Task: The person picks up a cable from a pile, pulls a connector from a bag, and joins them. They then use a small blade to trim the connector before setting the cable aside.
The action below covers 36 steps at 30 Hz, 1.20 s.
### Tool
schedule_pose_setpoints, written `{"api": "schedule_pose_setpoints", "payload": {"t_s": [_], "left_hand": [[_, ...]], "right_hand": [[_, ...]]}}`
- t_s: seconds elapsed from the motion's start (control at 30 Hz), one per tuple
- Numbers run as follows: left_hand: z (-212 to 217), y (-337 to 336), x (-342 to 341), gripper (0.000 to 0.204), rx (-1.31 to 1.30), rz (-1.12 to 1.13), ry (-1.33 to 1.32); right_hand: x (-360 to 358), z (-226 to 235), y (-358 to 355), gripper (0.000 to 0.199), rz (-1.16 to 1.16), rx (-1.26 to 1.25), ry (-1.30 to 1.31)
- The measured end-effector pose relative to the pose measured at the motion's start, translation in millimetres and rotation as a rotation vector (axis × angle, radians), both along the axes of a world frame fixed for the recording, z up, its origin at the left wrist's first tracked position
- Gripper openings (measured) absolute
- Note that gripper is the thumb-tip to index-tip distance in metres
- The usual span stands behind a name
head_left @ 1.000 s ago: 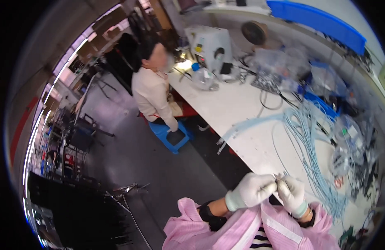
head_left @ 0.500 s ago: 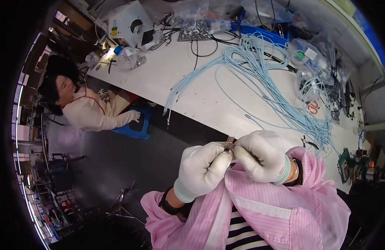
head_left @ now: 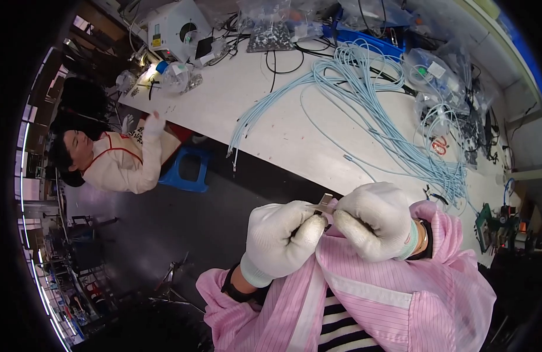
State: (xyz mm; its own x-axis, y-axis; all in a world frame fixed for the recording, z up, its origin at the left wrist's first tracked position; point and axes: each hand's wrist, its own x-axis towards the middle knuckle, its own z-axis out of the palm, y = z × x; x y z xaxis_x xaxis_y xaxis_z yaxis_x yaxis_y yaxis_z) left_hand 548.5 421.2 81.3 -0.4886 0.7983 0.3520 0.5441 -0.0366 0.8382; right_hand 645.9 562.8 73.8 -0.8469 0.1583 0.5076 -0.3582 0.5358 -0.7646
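Note:
Both hands wear white knit gloves and meet close to my chest, just off the table's near edge. My left hand (head_left: 284,239) is closed, thumb against forefinger, on a small shiny metal piece (head_left: 326,200). A tiny dark bit shows at those fingertips, too small to name. My right hand (head_left: 373,222) is curled with its fingertips beside the metal piece; whether it pinches something is hidden. Beyond my hands, a long bundle of light blue cables (head_left: 394,146) lies looped across the white table (head_left: 282,126), its thin ends reaching the near left edge.
Pliers (head_left: 438,196) lie right of my right hand. Farther back are bags of small parts (head_left: 271,38), a blue bin (head_left: 370,46) and a white machine (head_left: 178,30). At the left, a co-worker (head_left: 121,164) sits beside a blue stool (head_left: 188,170). A green device (head_left: 485,226) stands far right.
My right hand has shifted slightly right, away from the left, so more of the metal piece shows. The co-worker has leaned back and raised an arm off the blue stool.

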Motion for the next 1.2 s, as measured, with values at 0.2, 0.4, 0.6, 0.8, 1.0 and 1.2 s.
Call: {"api": "schedule_pose_setpoints", "payload": {"t_s": [0.2,0.4,0.6,0.8,1.0,1.2], "left_hand": [[1,0,0,0.005,0.023,-0.025,0.033],[-3,0,1,0.005,0.012,-0.036,0.012],[-4,1,0,0.005,0.026,-0.062,0.023],[-8,3,0,0.005,0.049,-0.057,-0.013],[-8,4,-2,0.005,0.039,-0.047,-0.031],[-7,4,-4,0.006,0.063,-0.036,0.006]], "right_hand": [[2,1,-1,0.005,0.006,0.057,-0.042],[0,-4,-3,0.006,0.036,-0.035,-0.024],[0,-3,-5,0.008,0.055,-0.151,-0.1],[0,-5,-2,0.008,0.094,-0.094,-0.104],[-3,-9,-3,0.006,-0.011,-0.068,0.01],[-5,-13,-4,0.005,-0.013,-0.025,0.045]]}}
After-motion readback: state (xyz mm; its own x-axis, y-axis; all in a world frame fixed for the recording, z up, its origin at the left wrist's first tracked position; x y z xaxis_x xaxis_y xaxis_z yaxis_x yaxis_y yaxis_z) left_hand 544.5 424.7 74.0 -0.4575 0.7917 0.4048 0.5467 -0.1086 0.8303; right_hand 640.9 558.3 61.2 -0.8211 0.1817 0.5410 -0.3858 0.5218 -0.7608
